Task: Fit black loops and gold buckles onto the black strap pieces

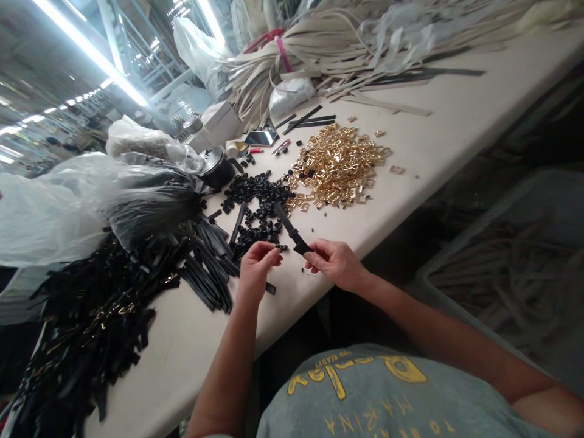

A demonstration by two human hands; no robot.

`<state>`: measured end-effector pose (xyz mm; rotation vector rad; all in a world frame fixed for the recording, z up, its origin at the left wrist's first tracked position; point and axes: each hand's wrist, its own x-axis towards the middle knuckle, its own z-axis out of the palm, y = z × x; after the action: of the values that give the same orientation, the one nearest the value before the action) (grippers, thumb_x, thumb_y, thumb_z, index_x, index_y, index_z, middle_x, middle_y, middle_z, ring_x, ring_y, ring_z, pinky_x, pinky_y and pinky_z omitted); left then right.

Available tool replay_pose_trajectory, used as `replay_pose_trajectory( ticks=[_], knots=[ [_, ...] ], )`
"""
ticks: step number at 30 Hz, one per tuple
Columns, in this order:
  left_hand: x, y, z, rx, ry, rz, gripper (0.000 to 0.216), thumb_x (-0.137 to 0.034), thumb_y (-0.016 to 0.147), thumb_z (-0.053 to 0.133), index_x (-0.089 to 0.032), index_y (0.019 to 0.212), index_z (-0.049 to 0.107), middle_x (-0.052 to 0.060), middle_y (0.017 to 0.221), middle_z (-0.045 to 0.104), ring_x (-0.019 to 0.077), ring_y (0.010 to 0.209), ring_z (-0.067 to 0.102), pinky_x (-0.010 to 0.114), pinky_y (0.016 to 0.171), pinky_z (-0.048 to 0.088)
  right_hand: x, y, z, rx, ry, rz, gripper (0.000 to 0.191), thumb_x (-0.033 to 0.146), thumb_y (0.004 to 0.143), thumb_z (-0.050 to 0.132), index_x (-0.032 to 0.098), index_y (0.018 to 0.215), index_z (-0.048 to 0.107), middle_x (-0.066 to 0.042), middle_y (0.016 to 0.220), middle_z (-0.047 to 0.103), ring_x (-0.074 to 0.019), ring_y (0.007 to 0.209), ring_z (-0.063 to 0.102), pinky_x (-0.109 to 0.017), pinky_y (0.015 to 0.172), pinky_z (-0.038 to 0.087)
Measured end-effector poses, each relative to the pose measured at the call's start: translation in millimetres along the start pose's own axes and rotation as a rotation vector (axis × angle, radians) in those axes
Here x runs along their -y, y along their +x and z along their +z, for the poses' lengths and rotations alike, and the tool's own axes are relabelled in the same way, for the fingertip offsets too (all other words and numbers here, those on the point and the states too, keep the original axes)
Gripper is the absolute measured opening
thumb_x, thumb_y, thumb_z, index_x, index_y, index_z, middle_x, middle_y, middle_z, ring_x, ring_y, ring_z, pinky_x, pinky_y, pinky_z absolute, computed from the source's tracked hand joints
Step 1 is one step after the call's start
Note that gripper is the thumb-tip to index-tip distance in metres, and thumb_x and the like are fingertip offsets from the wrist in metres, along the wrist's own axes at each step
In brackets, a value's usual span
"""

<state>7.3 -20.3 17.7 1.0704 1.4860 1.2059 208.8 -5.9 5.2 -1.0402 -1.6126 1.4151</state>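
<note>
In the head view, my right hand (336,263) pinches one end of a short black strap (286,222), which slants up and away to the left. A small black loop sits around the strap near my fingers. My left hand (258,265) is closed in a pinch just left of the strap, with a small black keeper loop (283,247) at its fingertips. Just beyond my hands lies a pile of similar black loops (260,198). Gold metal buckles (340,164) are heaped farther back on the right. More black straps (207,274) lie left of my left hand.
Finished-looking black straps with gold hardware (104,316) hang over the table's left side. Plastic bags (91,194), a dark lidded pot (216,167) and a phone (261,138) stand or lie beyond. Bundled beige strips (314,42) cover the far end. The table edge (387,225) runs diagonally.
</note>
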Motion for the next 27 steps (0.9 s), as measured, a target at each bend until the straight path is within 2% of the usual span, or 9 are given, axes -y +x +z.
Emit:
replay_pose_trajectory(
  ticks=[3,8,14,17,20,24,27],
  knots=[
    [0.6,-7.8,15.6,0.027,-0.239,-0.072,0.028,-0.035,0.064,0.081,-0.016,0.076,0.064,-0.002,0.067,0.063,0.0092,0.06,0.061,0.021,0.059,0.048,1.3,1.8,3.4,0.007,0.02,-0.015,0.022,0.038,0.088,0.055,0.018,0.08,0.061,-0.002,0.07,0.07,-0.0136,0.058,0.066,-0.023,0.057,0.051],
    [-0.1,-12.6,29.4,0.065,-0.325,-0.058,0.026,-0.032,0.064,0.083,-0.016,0.075,0.065,-0.001,0.069,0.065,0.0085,0.059,0.062,0.02,0.06,0.05,1.1,2.7,2.7,0.025,0.035,-0.016,0.023,0.037,0.088,0.055,0.017,0.08,0.062,-0.002,0.068,0.068,-0.0127,0.057,0.064,-0.023,0.057,0.05],
    [-1.1,-14.6,24.6,0.092,-0.14,0.103,0.029,-0.025,0.064,0.083,-0.019,0.09,0.071,-0.001,0.075,0.067,0.0095,0.064,0.062,0.022,0.064,0.051,0.2,2.3,-7.1,0.105,-0.049,-0.035,0.021,0.033,0.089,0.055,0.017,0.08,0.064,-0.001,0.067,0.068,-0.0117,0.056,0.062,-0.023,0.058,0.047],
    [-4.8,-15.9,18.2,0.191,0.018,0.157,0.028,-0.022,0.067,0.081,-0.021,0.095,0.075,0.001,0.081,0.067,0.0106,0.071,0.061,0.022,0.066,0.05,1.2,3.3,-14.2,0.199,-0.113,-0.046,0.02,0.03,0.089,0.054,0.016,0.076,0.062,-0.001,0.066,0.067,-0.0114,0.057,0.062,-0.022,0.057,0.046],
    [-10.1,-15.7,13.2,0.303,0.127,0.176,0.022,-0.022,0.067,0.081,-0.02,0.089,0.076,0.002,0.08,0.067,0.0122,0.071,0.061,0.023,0.065,0.05,3.0,4.6,-21.5,0.301,-0.187,-0.061,0.018,0.028,0.089,0.054,0.016,0.078,0.063,0.0,0.066,0.067,-0.0109,0.057,0.062,-0.021,0.057,0.044],
    [-14.1,-12.5,10.1,0.449,0.062,0.023,0.026,-0.025,0.062,0.084,-0.018,0.086,0.074,0.002,0.075,0.069,0.0132,0.066,0.063,0.025,0.063,0.053,8.9,6.0,-31.5,0.423,-0.311,-0.107,0.016,0.025,0.088,0.055,0.016,0.08,0.064,0.0,0.067,0.069,-0.0106,0.058,0.061,-0.02,0.057,0.041],
    [-13.5,-9.3,9.4,0.512,0.026,-0.099,0.032,-0.028,0.06,0.086,-0.016,0.088,0.073,0.002,0.069,0.069,0.0128,0.06,0.063,0.024,0.06,0.053,15.0,7.1,-37.3,0.484,-0.39,-0.153,0.017,0.025,0.089,0.055,0.016,0.078,0.065,0.0,0.067,0.069,-0.0104,0.058,0.06,-0.02,0.056,0.039]
  ],
)
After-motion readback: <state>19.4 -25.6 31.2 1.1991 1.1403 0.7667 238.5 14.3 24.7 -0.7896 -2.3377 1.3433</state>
